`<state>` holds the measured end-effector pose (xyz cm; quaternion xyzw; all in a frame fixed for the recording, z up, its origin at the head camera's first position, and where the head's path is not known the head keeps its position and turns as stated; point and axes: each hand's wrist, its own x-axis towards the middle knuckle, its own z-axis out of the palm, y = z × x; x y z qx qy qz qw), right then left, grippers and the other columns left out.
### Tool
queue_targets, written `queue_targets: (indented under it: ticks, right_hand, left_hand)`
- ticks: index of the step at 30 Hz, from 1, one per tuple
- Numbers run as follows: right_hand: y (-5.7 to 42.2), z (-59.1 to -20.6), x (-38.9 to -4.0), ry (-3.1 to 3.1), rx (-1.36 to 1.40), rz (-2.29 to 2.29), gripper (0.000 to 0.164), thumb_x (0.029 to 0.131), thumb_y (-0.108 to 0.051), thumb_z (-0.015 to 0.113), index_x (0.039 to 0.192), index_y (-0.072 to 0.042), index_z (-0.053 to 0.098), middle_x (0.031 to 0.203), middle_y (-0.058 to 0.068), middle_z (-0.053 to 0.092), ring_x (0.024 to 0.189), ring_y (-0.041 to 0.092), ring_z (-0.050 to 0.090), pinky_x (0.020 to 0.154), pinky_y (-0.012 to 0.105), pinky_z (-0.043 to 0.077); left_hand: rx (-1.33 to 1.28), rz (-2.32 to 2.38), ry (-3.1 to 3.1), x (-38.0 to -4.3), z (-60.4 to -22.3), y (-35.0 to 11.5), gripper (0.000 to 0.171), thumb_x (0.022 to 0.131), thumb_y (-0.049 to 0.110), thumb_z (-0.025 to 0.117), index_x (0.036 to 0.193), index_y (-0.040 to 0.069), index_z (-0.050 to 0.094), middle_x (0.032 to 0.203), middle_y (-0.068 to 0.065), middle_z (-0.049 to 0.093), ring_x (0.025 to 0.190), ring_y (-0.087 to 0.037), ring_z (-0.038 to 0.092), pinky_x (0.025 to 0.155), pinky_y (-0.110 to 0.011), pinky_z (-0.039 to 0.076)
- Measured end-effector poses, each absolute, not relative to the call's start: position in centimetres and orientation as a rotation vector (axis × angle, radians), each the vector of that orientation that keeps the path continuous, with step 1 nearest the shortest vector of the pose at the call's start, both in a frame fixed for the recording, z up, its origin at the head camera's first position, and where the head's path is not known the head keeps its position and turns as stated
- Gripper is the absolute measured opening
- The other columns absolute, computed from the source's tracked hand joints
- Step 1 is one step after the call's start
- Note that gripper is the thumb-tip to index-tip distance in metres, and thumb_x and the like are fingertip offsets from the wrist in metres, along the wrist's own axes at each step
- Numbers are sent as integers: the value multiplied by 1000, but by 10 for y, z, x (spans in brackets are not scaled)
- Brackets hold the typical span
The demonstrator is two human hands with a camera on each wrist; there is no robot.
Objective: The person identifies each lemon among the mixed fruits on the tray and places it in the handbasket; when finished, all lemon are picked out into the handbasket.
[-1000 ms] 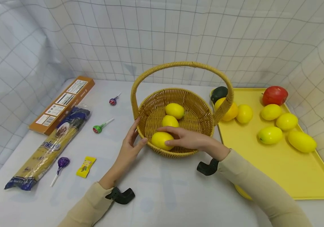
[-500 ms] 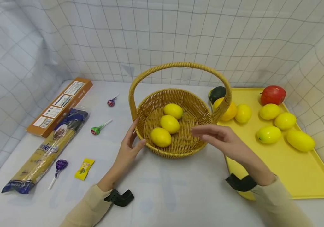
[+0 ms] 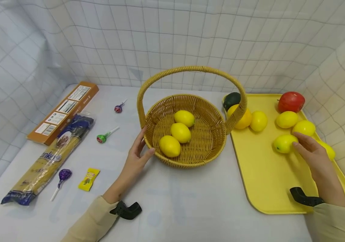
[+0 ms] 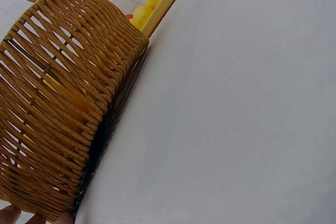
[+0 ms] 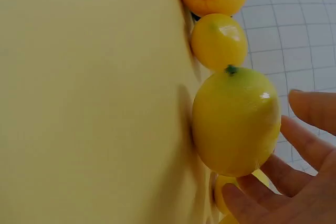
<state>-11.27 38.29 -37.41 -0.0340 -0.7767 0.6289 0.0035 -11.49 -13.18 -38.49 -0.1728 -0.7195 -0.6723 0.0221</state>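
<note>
In the head view a round wicker basket [image 3: 187,164] with a tall arched handle stands mid-table. Three lemons [image 3: 181,132] lie inside it in a slanting row. My left hand [image 3: 136,159] rests against the basket's left side, thumb at the rim; its fingertips also show on the weave in the left wrist view. At right, my right hand [image 3: 315,154] reaches over the yellow tray [image 3: 269,188] to a lemon [image 5: 236,121] with a green tip. Its fingers lie spread beside and behind that lemon, while the thumb stands apart from it in the right wrist view.
More lemons [image 3: 287,119], a red apple-like fruit [image 3: 291,102], an orange [image 3: 242,117] and a dark green fruit [image 3: 231,101] lie on the tray. Left are a brown box [image 3: 65,112], a pasta packet [image 3: 48,161], lollipops [image 3: 101,138] and a yellow-wrapped candy [image 3: 89,179].
My right hand has let go of the front lemon in the basket and swung right to a lemon on the tray. My left hand has kept its place at the basket.
</note>
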Motion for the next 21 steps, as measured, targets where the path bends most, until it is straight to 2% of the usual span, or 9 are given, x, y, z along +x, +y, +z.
queue_targets:
  ticks: [2, 4, 5, 7, 9, 15, 18, 21]
  right_hand:
    - [383, -378, -116, -2641, -95, 1769, 47, 98, -20, 50, 144, -26, 39, 142, -6, 33, 128, 21, 31, 95, 17, 30]
    - [380, -379, -120, -2788, -59, 1586, 50, 98, -23, 50, 146, -29, 34, 147, 4, 22, 120, 27, 35, 90, 19, 34]
    - [377, -379, -122, -2808, -36, 1570, 50, 98, -22, 52, 145, -28, 35, 147, 10, 19, 114, 27, 38, 87, 19, 36]
    - [372, -379, -125, -2823, 1, 1533, 47, 96, -20, 54, 140, -27, 38, 142, 16, 19, 98, 19, 40, 69, 13, 38]
    - [367, -379, -127, -2823, 30, 1500, 44, 95, -18, 57, 136, -22, 40, 137, 22, 20, 94, 17, 38, 68, 14, 38]
    - [358, -380, -133, -2869, 150, 1410, 47, 92, -16, 62, 132, -3, 41, 126, 8, 38, 103, 18, 34, 77, 27, 28]
    - [354, -378, -132, -2896, 170, 1492, 41, 93, -16, 60, 129, -5, 45, 122, 2, 38, 99, 14, 40, 79, 26, 34]
    - [346, -375, -130, -2902, 190, 1597, 35, 94, -15, 58, 126, -8, 46, 120, 3, 39, 94, 12, 46, 74, 19, 42]
  left_hand:
    - [-542, -2084, -2223, -115, -386, -132, 67, 95, -2, 50, 150, 4, 13, 154, -8, 9, 135, -40, 15, 108, -47, 19]
    - [-536, -2086, -2223, -115, -386, -132, 67, 95, 0, 51, 150, 6, 14, 154, -6, 10, 136, -39, 15, 108, -47, 19]
    - [-529, -2090, -2224, -115, -386, -132, 67, 95, 1, 51, 150, 6, 14, 154, -6, 10, 136, -39, 15, 107, -47, 19]
    - [-517, -2094, -2229, -114, -386, -132, 67, 96, 3, 52, 151, 7, 14, 154, -6, 10, 136, -38, 15, 107, -48, 20]
    - [-514, -2095, -2233, -114, -386, -133, 67, 96, 4, 53, 151, 7, 14, 154, -7, 10, 136, -39, 15, 107, -49, 20]
    - [-522, -2099, -2219, -114, -387, -133, 68, 95, 0, 52, 150, 5, 13, 154, -9, 9, 135, -41, 15, 106, -49, 22]
    - [-525, -2100, -2220, -114, -386, -133, 68, 95, -1, 52, 150, 5, 13, 154, -10, 9, 135, -41, 15, 105, -50, 23]
    - [-520, -2096, -2234, -115, -385, -133, 68, 95, 1, 52, 150, 5, 13, 154, -9, 9, 135, -40, 15, 105, -50, 23]
